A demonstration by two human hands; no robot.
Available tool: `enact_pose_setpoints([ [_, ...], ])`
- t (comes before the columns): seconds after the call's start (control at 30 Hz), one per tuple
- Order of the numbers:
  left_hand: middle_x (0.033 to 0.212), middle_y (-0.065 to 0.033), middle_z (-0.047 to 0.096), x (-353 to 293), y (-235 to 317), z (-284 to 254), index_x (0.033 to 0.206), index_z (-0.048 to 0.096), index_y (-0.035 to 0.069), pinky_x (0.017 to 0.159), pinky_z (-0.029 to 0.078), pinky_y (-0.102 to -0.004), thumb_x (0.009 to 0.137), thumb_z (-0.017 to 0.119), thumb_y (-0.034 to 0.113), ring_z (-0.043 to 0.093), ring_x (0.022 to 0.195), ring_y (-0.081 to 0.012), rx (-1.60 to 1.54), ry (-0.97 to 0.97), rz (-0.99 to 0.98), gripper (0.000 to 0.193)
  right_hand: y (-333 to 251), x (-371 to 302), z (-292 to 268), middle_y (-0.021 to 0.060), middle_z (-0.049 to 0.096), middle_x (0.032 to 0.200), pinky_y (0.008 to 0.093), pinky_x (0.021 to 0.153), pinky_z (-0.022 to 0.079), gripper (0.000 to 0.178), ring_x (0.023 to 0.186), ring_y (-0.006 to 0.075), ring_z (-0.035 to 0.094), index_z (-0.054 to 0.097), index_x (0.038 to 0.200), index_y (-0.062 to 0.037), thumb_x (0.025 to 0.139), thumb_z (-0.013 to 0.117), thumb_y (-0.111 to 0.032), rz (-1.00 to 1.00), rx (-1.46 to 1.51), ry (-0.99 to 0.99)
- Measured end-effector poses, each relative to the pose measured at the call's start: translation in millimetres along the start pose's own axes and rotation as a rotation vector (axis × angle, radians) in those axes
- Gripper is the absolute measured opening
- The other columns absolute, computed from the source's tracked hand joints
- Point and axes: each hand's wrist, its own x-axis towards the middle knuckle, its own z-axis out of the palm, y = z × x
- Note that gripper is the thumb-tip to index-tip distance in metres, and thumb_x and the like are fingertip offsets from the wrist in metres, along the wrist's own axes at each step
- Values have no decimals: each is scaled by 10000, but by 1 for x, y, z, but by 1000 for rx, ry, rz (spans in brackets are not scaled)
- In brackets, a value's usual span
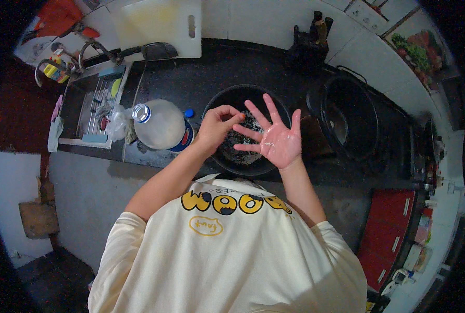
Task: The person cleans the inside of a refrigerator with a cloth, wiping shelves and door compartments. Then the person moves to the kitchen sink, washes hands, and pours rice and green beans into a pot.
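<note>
- Left hand (219, 128): thumb and fingertips together, contents unclear.
- Right hand (279, 141): fingers spread apart, palm wet-looking.
- Round black pot (253, 168) of white grains (256, 123): beneath both hands.
- Translucent plastic bottle (162, 125): left of the pinch.

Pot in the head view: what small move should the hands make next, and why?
Probably brush the open right hand off above the black pot, using the left hand: pale specks, seemingly grains, cling to the right palm, similar pale grains lie in the pot, and the left fingertips are close by.
</note>
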Motion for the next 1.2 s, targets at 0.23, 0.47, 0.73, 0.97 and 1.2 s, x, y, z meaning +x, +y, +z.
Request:
enact_pose_setpoints([
  [0.23, 929, -112, 578, -7, -9, 0, 951, 682, 57, 767, 466, -364, 743, 673, 6, 571, 875, -288, 601, 164, 474, 214, 6, 8, -6, 99, 141, 1600, 672, 1116, 105, 755, 1446, 408, 165, 178, 1533, -298, 910, 232, -723, -182, 118, 114],
  [0.47, 870, -94, 584, -10, -3, 3, 954, 684, 43, 693, 458, -317, 850, 654, 107, 573, 768, -211, 485, 282, 472, 126, 7, 3, 0, 105, 149, 1598, 709, 1091, 97, 770, 1450, 399, 160, 190, 1530, -305, 897, 237, -741, -117, 66, 96],
  [0.73, 987, -18, 653, -6, 12, 9, 1069, 670, 31, 870, 424, -261, 925, 647, 221, 565, 920, -111, -160, 29, -39, 240, 2, -3, -3, 123, 190, 1583, 779, 983, 247, 813, 1352, 539, 283, 161, 1524, -361, 844, 225, -804, 42, -1, -22],
  [0.97, 905, 18, 658, -6, 8, 0, 986, 670, 36, 805, 438, -246, 919, 658, 193, 558, 874, -73, -41, -30, -6, 171, 2, -1, -9, 138, 147, 1591, 714, 1036, 259, 787, 1365, 495, 299, 106, 1537, -320, 890, 204, -757, -21, 66, -68],
  [1.2, 972, -104, 597, -8, -4, -5, 906, 659, 56, 776, 486, -378, 741, 733, 43, 578, 930, -290, 791, 137, 488, 181, 5, 7, -1, 123, 244, 1570, 559, 1153, 175, 779, 1430, 356, 245, 275, 1511, -252, 896, 302, -729, -145, 64, 155],
])
